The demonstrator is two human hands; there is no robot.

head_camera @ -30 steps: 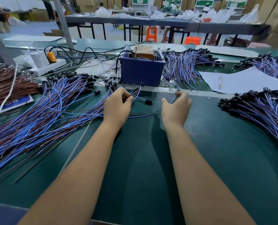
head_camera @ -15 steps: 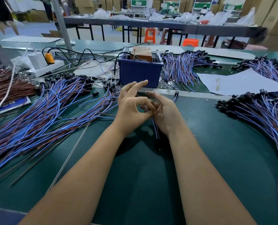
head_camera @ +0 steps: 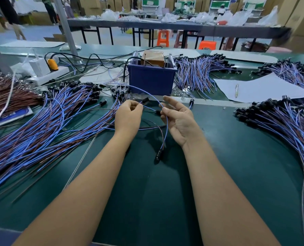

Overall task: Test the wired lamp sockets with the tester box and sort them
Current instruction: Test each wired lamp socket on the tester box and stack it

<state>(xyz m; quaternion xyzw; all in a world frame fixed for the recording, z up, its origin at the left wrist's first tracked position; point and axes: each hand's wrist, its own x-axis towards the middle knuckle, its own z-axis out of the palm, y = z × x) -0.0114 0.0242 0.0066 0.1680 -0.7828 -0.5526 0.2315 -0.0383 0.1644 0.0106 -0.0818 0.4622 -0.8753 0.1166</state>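
Observation:
My left hand (head_camera: 128,116) has its fingers curled and pinches a thin wire beside a small black socket (head_camera: 145,100). My right hand (head_camera: 178,119) is turned palm up and pinches a blue wire (head_camera: 154,97) at its fingertips. That wire arcs from in front of the blue tester box (head_camera: 151,80) to my fingers, then hangs down to a black lamp socket (head_camera: 159,155) just above the green table (head_camera: 165,201). The tester box stands behind both hands, with a brown unit and black cable inside.
A big fan of blue and brown wired sockets (head_camera: 46,125) covers the table's left. Other piles lie at the right (head_camera: 280,125) and behind the box (head_camera: 197,73). A white power strip (head_camera: 46,76) is back left, and paper with a pen (head_camera: 261,87) is back right.
My hands were joined together in front of the box and have moved apart. One wired socket now hangs from my right hand, drawn out in a long arc.

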